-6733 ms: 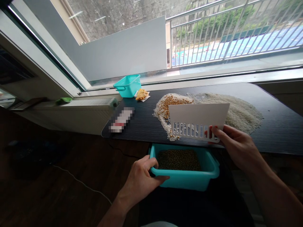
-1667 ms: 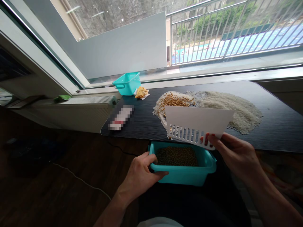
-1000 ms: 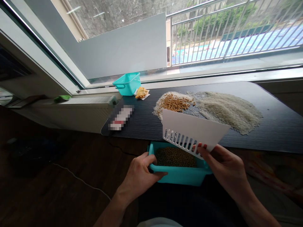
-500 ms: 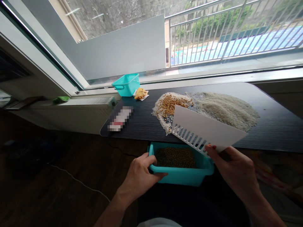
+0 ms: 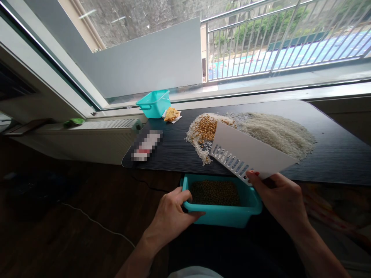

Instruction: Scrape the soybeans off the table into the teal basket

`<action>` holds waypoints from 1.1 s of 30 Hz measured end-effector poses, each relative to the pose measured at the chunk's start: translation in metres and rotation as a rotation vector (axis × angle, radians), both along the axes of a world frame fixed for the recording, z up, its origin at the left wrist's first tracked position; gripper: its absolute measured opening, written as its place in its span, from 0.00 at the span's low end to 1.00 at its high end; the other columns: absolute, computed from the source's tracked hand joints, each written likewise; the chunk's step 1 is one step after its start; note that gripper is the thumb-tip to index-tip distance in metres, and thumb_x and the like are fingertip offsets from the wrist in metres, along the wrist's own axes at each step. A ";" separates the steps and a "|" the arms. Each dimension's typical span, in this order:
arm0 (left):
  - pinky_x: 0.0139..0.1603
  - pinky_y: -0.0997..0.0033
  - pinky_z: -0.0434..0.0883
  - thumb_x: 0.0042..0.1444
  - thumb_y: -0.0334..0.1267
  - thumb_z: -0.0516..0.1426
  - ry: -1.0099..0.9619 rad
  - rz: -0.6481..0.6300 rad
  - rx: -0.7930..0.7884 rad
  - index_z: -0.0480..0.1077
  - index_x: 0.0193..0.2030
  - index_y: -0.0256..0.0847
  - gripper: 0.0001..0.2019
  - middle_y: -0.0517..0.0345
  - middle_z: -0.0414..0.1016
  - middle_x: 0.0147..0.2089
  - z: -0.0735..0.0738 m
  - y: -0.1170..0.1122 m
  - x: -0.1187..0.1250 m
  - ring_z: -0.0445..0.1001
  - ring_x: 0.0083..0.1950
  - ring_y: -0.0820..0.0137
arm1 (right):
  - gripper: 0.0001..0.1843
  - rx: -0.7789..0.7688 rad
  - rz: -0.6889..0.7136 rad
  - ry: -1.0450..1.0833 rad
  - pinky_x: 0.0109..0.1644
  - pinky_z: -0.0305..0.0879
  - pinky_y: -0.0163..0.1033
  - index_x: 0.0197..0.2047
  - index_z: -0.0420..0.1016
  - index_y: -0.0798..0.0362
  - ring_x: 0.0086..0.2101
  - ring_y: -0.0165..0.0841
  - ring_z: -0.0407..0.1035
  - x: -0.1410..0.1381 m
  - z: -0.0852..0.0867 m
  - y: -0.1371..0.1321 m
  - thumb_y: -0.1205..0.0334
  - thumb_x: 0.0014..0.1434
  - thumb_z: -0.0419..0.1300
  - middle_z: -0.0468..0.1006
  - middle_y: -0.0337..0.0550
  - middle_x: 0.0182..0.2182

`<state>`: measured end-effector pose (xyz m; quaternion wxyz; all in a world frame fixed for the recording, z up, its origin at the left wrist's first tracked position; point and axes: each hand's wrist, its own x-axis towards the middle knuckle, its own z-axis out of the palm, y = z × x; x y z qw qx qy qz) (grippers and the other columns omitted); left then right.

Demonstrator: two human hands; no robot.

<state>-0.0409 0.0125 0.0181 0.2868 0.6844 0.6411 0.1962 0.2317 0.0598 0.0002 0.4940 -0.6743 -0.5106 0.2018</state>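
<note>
We are pinching the white slotted scraper point(image 5: 252, 152) by its lower right end, near the slots, with our right hand point(image 5: 282, 200). A second ago its slots were dipping over the bin; now we are holding it higher above the table's near edge, slanted, its left corner covering part of the mixed heap point(image 5: 203, 129) from our view. Whether it is touching grains there, we cannot tell. We are judging this as the scraper returning to the heap, with golden beans still lying among white grains. Behind it, a larger pale heap point(image 5: 278, 133) is spreading across the dark table point(image 5: 174, 150). Just below the table edge, our left hand point(image 5: 174, 210) is keeping its clasp on the left end of the near turquoise bin point(image 5: 223, 216), where brownish beans point(image 5: 216, 193) are covering the bottom. Farther out, a second turquoise bin point(image 5: 158, 104) is standing beside a yellow cloth point(image 5: 172, 114).
</note>
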 end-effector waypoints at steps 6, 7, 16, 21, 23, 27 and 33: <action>0.30 0.73 0.56 0.48 0.35 0.71 -0.007 0.000 0.041 0.65 0.23 0.42 0.17 0.67 0.64 0.28 -0.005 0.000 0.000 0.65 0.28 0.74 | 0.17 -0.025 -0.120 -0.083 0.30 0.72 0.46 0.25 0.80 0.43 0.26 0.46 0.80 0.031 0.000 0.002 0.39 0.48 0.69 0.83 0.41 0.20; 0.30 0.73 0.56 0.48 0.35 0.70 -0.007 -0.003 0.042 0.65 0.23 0.41 0.17 0.67 0.64 0.28 -0.005 0.000 0.001 0.65 0.28 0.74 | 0.17 -0.022 -0.146 -0.102 0.32 0.72 0.47 0.26 0.80 0.43 0.27 0.48 0.81 0.039 -0.001 0.003 0.39 0.48 0.69 0.83 0.42 0.21; 0.31 0.72 0.56 0.49 0.36 0.70 0.007 -0.011 0.004 0.64 0.24 0.42 0.17 0.66 0.63 0.28 -0.004 0.001 0.004 0.65 0.29 0.73 | 0.18 -0.034 -0.304 -0.095 0.39 0.72 0.52 0.26 0.77 0.43 0.33 0.53 0.82 0.071 0.006 0.010 0.38 0.51 0.68 0.83 0.49 0.25; 0.32 0.72 0.57 0.49 0.36 0.70 0.009 -0.016 -0.019 0.64 0.24 0.42 0.16 0.66 0.64 0.29 -0.002 0.002 0.004 0.66 0.30 0.72 | 0.17 -0.008 -0.047 0.017 0.35 0.75 0.47 0.27 0.80 0.45 0.27 0.44 0.79 0.024 0.018 0.018 0.40 0.48 0.68 0.83 0.44 0.23; 0.33 0.72 0.57 0.50 0.36 0.69 0.006 -0.017 -0.022 0.65 0.25 0.42 0.16 0.66 0.64 0.29 -0.002 0.002 0.003 0.66 0.30 0.72 | 0.15 0.003 0.020 0.023 0.32 0.73 0.44 0.26 0.80 0.45 0.25 0.41 0.78 0.010 0.016 0.023 0.42 0.49 0.67 0.83 0.42 0.22; 0.33 0.72 0.57 0.49 0.36 0.69 0.013 -0.010 -0.013 0.65 0.24 0.42 0.16 0.66 0.64 0.29 -0.003 0.002 0.002 0.66 0.30 0.72 | 0.15 -0.030 0.031 -0.019 0.33 0.72 0.43 0.26 0.80 0.44 0.26 0.41 0.79 0.012 0.011 0.029 0.42 0.49 0.65 0.83 0.40 0.22; 0.33 0.71 0.56 0.49 0.37 0.70 0.022 0.003 -0.040 0.64 0.24 0.42 0.17 0.66 0.63 0.29 -0.002 0.003 0.002 0.65 0.30 0.72 | 0.14 -0.066 -0.202 -0.153 0.36 0.71 0.48 0.25 0.79 0.45 0.29 0.47 0.80 0.063 0.015 0.030 0.43 0.44 0.68 0.81 0.43 0.20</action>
